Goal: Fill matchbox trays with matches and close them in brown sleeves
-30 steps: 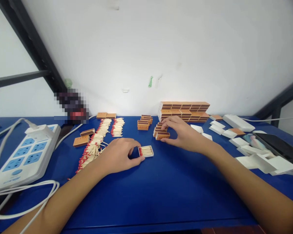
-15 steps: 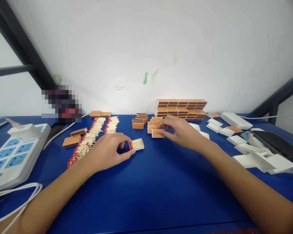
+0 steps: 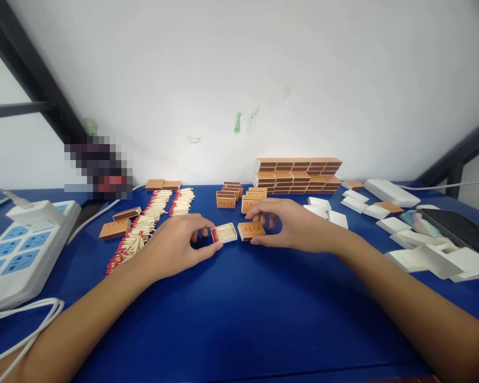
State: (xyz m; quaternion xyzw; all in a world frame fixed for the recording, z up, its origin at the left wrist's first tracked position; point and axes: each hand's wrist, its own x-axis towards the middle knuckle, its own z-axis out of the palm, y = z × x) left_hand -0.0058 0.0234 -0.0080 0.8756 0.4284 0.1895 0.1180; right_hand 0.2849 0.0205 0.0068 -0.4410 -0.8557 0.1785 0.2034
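Between the thumb and fingers of my left hand point(image 3: 183, 239) is a small white matchbox tray point(image 3: 224, 233) filled with red-headed matches. My right hand point(image 3: 289, 226) grips an orange matchbox sleeve point(image 3: 251, 230), its printed face up. A narrow gap separates the sleeve's left end from the tray's right end. Just behind the right fingers stands a row of upright orange sleeves point(image 3: 252, 202). Another upright group of sleeves point(image 3: 226, 199) stands to its left. Beside my left hand lie long rows of loose matches point(image 3: 155, 208).
Matchboxes point(image 3: 297, 175) are stacked against the wall. White empty trays point(image 3: 355, 204) and a dark phone point(image 3: 455, 226) lie at the right. At the left are a power strip point(image 3: 40, 266), white cables and a few orange boxes point(image 3: 115, 229).
My right hand has brought one sleeve from the front of the upright row down toward me, laying it flat in line with the tray. My left hand stays nearly in place.
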